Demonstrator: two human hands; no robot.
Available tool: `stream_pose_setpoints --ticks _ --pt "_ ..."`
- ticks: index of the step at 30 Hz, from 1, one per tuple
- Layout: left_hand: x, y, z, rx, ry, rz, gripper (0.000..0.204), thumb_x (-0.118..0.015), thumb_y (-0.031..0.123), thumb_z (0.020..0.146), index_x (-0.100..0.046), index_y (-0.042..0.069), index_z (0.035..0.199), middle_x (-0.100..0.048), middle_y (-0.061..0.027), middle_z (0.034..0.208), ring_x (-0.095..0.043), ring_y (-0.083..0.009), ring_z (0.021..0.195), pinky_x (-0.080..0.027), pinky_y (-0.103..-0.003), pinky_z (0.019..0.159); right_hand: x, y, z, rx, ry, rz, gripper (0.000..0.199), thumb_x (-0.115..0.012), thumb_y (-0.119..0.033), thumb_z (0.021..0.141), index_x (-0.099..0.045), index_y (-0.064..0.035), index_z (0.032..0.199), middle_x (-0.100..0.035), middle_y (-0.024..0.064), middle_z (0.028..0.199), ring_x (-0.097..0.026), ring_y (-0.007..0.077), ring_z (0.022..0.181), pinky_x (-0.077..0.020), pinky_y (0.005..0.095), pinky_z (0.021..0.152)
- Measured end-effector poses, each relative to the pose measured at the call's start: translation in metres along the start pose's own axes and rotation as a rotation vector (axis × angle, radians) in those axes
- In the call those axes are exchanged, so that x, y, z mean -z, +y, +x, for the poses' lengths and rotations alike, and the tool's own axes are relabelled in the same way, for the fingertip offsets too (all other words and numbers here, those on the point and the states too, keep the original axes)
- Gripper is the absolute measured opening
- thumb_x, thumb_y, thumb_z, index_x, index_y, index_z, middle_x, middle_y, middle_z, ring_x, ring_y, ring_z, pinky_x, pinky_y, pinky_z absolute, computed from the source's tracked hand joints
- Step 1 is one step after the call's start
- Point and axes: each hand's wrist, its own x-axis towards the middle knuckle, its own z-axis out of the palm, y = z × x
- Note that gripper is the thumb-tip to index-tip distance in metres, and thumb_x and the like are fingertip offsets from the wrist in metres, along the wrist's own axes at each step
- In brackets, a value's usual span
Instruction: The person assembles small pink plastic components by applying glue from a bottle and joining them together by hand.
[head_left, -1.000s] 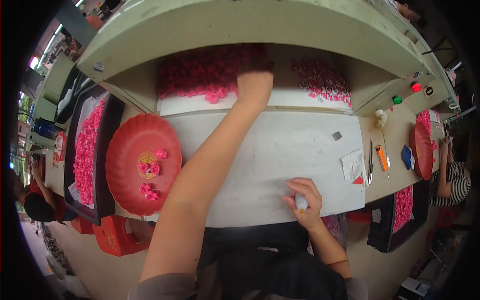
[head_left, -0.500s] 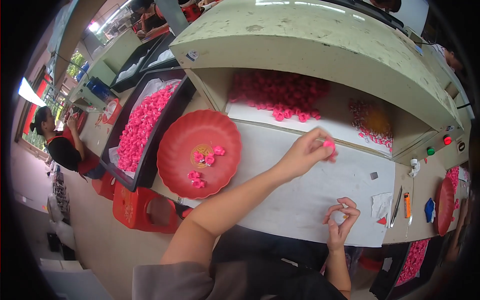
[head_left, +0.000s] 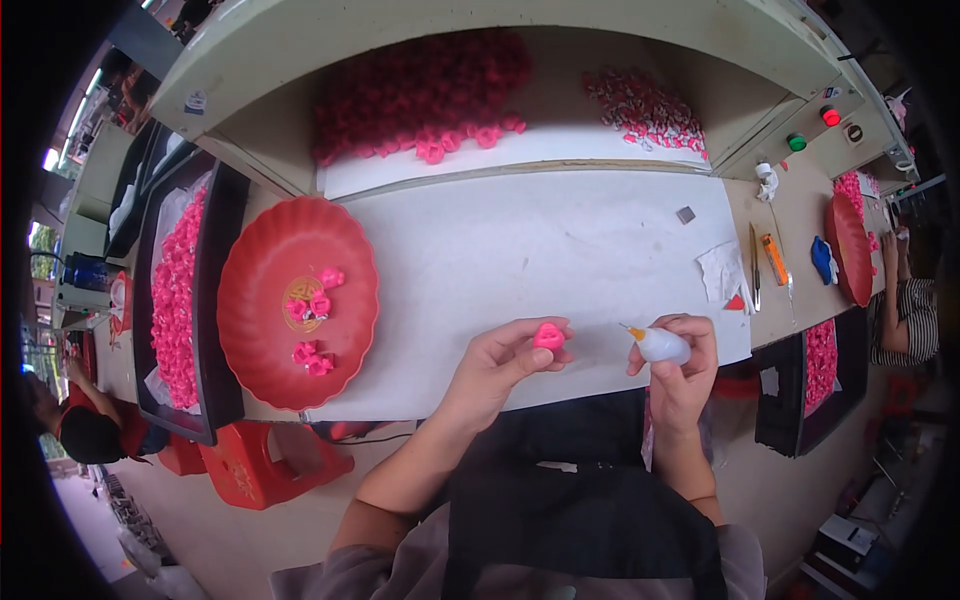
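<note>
My left hand (head_left: 485, 372) pinches a small rounded pink plastic piece (head_left: 548, 336) between thumb and fingers, low over the near part of the white paper sheet (head_left: 500, 245). In my right hand (head_left: 684, 392) lies a small whitish squeeze bottle (head_left: 664, 346) with a yellow tip and a thin needle. That needle points left toward the pink piece, with a gap between them. A scalloped red bowl (head_left: 262, 245) stands to the left, with several pink pieces (head_left: 318, 303) inside.
Beyond the paper, a shelf holds a pile of pink pieces (head_left: 440, 100) and smaller pink-and-silver parts (head_left: 650, 115). A black tray (head_left: 225, 300) of pink pieces is at left. Tweezers (head_left: 755, 265), an orange cutter (head_left: 773, 258) and torn paper (head_left: 722, 272) lie at right. People sit on both sides.
My left hand has come back from near the shelf with the pink piece, close to my right hand. The bottle now points left. The view has shifted too.
</note>
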Motion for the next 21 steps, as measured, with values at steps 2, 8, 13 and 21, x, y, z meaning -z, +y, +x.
stream_pose_setpoints --ticks 2,8,13,21 --pt "-0.002 0.001 -0.003 -0.025 -0.002 0.094 0.028 -0.054 0.007 0.081 -0.052 -0.002 0.108 -0.055 -0.0122 0.104 -0.056 -0.0191 0.091 -0.045 -0.029 0.08 -0.002 -0.002 0.006 0.036 0.022 0.075 0.029 -0.06 -0.001 0.069 -0.043 -0.0011 0.092 -0.047 0.0124 0.089 -0.053 0.0178 0.071 -0.0473 0.0259 0.056" --pt "-0.002 0.001 -0.009 -0.213 0.058 0.327 0.027 -0.057 0.003 0.079 -0.055 0.0 0.106 -0.054 -0.01 0.106 -0.051 -0.0161 0.098 -0.041 -0.028 0.085 -0.013 -0.003 0.011 0.157 0.082 0.112 0.04 -0.072 -0.019 0.067 -0.041 -0.0059 0.089 -0.041 0.0068 0.085 -0.041 0.0104 0.065 -0.0414 0.0199 0.05" --pt "-0.006 0.006 -0.009 -0.189 0.064 0.369 0.028 -0.058 0.001 0.077 -0.056 0.001 0.105 -0.054 -0.0103 0.106 -0.051 -0.0164 0.097 -0.041 -0.027 0.085 -0.013 -0.002 0.004 0.52 -0.121 -0.319 0.042 -0.077 -0.018 0.061 -0.047 -0.0059 0.087 -0.048 0.0078 0.085 -0.05 0.0141 0.065 -0.0443 0.023 0.056" --pt "-0.005 0.005 -0.006 -0.212 0.06 0.394 0.028 -0.058 0.001 0.077 -0.056 0.001 0.105 -0.054 -0.01 0.104 -0.052 -0.016 0.095 -0.042 -0.027 0.083 -0.012 0.0 0.006 0.554 -0.284 -0.433 0.047 -0.08 -0.01 0.055 -0.051 -0.0062 0.091 -0.05 0.0084 0.089 -0.056 0.0169 0.064 -0.0462 0.0247 0.055"
